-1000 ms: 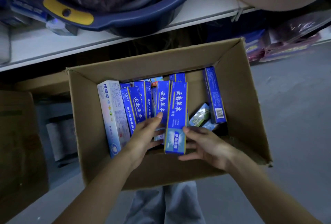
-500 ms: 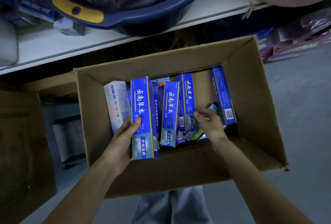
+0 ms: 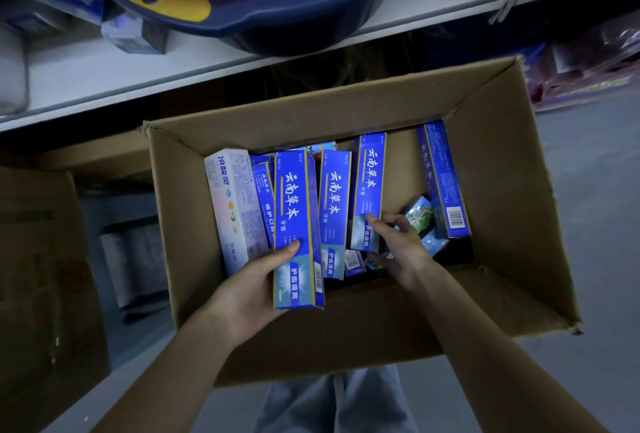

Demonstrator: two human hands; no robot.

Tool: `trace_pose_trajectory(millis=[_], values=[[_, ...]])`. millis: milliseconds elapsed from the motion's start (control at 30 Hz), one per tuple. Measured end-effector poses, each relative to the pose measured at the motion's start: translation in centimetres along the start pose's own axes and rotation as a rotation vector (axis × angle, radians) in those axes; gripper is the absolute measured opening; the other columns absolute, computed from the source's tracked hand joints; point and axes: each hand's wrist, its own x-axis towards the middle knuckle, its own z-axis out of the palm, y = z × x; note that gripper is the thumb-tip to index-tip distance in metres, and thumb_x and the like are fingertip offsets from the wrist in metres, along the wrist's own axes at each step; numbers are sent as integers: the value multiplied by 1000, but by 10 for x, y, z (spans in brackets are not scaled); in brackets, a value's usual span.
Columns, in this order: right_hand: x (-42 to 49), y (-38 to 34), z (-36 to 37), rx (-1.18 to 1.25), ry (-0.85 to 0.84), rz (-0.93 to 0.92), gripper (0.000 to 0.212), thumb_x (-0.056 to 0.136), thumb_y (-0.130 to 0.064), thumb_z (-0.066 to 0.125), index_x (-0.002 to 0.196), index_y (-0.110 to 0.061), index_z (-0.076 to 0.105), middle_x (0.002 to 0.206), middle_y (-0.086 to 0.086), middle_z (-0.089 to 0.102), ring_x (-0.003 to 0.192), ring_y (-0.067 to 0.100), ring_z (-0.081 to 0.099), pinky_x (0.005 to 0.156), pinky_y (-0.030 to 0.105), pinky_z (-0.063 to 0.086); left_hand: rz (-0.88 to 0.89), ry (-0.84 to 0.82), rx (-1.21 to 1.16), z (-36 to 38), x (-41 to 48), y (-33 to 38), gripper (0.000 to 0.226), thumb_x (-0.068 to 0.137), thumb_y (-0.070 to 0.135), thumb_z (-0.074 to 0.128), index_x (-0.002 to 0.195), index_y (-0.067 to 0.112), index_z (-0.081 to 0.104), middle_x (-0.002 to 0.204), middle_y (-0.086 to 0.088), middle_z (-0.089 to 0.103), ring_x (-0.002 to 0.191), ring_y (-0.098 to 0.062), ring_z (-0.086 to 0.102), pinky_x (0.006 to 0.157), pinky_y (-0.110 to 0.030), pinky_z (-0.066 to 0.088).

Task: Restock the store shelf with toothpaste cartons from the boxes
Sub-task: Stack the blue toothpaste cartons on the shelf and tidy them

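Observation:
An open cardboard box [image 3: 502,169] on the floor holds several blue toothpaste cartons and one white carton [image 3: 233,204] at its left. My left hand [image 3: 249,288] grips a blue carton [image 3: 297,224] by its lower end, lifted above the others. My right hand [image 3: 398,245] pinches the lower end of another blue carton [image 3: 367,183] standing in the box's middle. One more blue carton [image 3: 443,179] leans against the right wall. Small green and blue packs [image 3: 420,216] lie at the box bottom.
A white shelf [image 3: 104,75] runs above the box, carrying a dark blue basin [image 3: 294,16] with a yellow handle and small boxed goods at left. A second cardboard box [image 3: 38,276] stands at the left. Grey floor lies to the right.
My left hand took a blue carton and holds it raised at the left. My right hand let go of that one and moved onto another carton in the middle.

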Motion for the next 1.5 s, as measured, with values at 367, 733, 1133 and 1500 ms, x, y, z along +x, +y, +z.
trace_pose_trajectory(millis=[367, 733, 1133, 1500], values=[[1, 0, 4, 31, -75, 107, 22, 85, -36, 68, 93, -20, 56, 94, 2, 67, 86, 16, 61, 74, 35, 54, -109, -93, 21, 10, -6, -4, 46, 80, 29, 63, 123, 13, 58, 112, -16, 70, 101, -33, 69, 60, -37, 61], [-31, -1, 0, 311, -104, 55, 14, 87, -16, 67, 87, -16, 53, 101, 13, 67, 84, 24, 67, 69, 39, 60, 16, -40, 23, 7, -7, -19, 53, 76, 26, 65, 128, 15, 55, 106, -16, 72, 93, -30, 72, 53, -32, 58], [-161, -23, -36, 331, -298, -67, 46, 67, -8, 74, 111, -12, 59, 109, 19, 68, 94, 36, 68, 69, 42, 59, 265, -49, 199, 50, -74, -12, 31, 82, 23, 65, 112, 26, 62, 105, -1, 73, 92, -19, 71, 61, -38, 58], [-294, -72, -99, 122, -463, -311, 49, 71, -5, 79, 115, -14, 59, 109, 10, 70, 88, 26, 70, 67, 37, 57, 558, -94, 243, 126, -210, -49, 43, 74, 27, 68, 116, 28, 58, 114, -5, 71, 94, -26, 70, 66, -39, 57]])
